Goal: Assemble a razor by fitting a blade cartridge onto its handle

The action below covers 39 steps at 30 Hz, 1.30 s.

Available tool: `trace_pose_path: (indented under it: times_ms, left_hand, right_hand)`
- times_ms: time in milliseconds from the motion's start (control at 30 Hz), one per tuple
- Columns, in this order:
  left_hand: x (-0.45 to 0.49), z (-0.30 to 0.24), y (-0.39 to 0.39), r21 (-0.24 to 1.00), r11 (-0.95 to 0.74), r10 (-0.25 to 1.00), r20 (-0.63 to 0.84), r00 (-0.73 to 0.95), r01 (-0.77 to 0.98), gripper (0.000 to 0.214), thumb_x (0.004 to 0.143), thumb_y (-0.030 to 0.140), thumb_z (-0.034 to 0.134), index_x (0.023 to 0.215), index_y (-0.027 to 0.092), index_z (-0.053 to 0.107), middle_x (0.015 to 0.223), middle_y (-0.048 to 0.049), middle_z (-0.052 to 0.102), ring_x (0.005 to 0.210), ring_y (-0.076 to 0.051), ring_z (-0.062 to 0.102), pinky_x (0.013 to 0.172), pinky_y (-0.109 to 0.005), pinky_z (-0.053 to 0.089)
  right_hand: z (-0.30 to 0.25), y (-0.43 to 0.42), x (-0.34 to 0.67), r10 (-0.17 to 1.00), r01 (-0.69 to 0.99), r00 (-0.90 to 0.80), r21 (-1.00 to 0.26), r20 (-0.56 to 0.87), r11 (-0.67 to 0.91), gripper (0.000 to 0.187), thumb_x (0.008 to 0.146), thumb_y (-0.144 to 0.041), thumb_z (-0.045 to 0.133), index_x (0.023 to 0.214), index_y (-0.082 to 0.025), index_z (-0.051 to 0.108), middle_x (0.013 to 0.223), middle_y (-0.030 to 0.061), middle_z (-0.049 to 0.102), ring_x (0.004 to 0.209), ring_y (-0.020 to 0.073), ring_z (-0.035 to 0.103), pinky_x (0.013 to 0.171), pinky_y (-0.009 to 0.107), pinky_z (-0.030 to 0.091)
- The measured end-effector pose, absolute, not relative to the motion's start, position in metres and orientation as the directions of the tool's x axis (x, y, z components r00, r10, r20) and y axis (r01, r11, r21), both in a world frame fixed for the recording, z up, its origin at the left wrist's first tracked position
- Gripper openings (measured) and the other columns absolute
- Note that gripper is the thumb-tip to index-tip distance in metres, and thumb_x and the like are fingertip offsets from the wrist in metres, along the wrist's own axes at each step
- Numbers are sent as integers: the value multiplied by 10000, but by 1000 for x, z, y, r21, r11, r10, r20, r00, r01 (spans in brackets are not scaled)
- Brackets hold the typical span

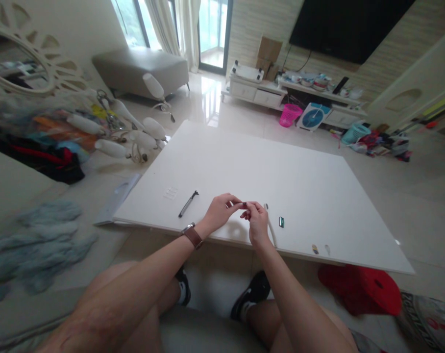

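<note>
Both hands meet above the near edge of the white board [318,186]. The left hand [219,212] and right hand [257,223] pinch a small piece [241,203] between their fingertips; it is too small to identify, possibly dark. Work appears mid-course: a white tube [271,228] just right of the right hand, a green part [281,221] beyond it, and a black pen [188,203] left of the left hand lie unheld. No writing is legible.

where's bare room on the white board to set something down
Bare: the far half of the white board beyond the pen, and its right side past the green piece. Crowded: the near edge around the left hand, right hand and white tube.
</note>
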<state>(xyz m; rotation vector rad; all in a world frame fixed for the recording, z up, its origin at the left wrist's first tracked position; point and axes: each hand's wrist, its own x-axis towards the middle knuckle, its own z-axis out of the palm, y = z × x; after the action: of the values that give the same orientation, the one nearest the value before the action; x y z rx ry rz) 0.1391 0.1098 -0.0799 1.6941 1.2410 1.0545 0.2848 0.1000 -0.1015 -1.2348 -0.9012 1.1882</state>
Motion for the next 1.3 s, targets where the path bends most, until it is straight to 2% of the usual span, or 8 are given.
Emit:
trace_pose_path:
  times_ms: [300,533,700,967,1300]
  left_hand:
    - [141,-80,109,904,-232,966,171,192,360,222,911,328,586,860,184,747,826,-36,665,740,-135,585,687,-259,431]
    - [142,-79,108,924,-181,977,131,168,336,202,841,316,670,992,187,707,852,-20,700,681,-117,585,660,-243,460]
    - [142,-77,107,921,-178,978,127,165,346,145,846,315,664,900,188,709,823,-14,705,665,-114,580,643,-239,457]
    - [141,-81,108,920,-205,972,151,181,334,116,841,276,671,896,188,723,854,-20,716,704,-122,592,673,-250,463]
    - [142,-82,106,911,-195,973,131,192,363,158,845,317,655,910,182,705,873,-33,714,706,-132,594,669,-256,465]
  right_hand:
    - [-94,98,282,975,-151,210,-987,-79,-48,184,773,-346,655,803,-166,634,712,-8,664,497,98,542,524,248,391]
    - [-97,101,284,968,-92,244,-995,-60,-38,215,759,-375,681,793,-166,639,664,-26,620,497,105,541,510,246,401]
    - [-95,100,284,972,-76,227,-996,-59,-42,209,764,-372,663,782,-165,640,654,-26,610,500,109,549,516,248,404]
    - [-98,100,285,971,-73,228,-995,-77,-62,194,757,-359,658,771,-167,632,646,-24,615,507,111,544,525,251,405]
    - [-97,98,284,971,-79,225,-995,-77,-61,191,747,-358,647,757,-169,623,634,-31,599,497,108,533,510,246,396]
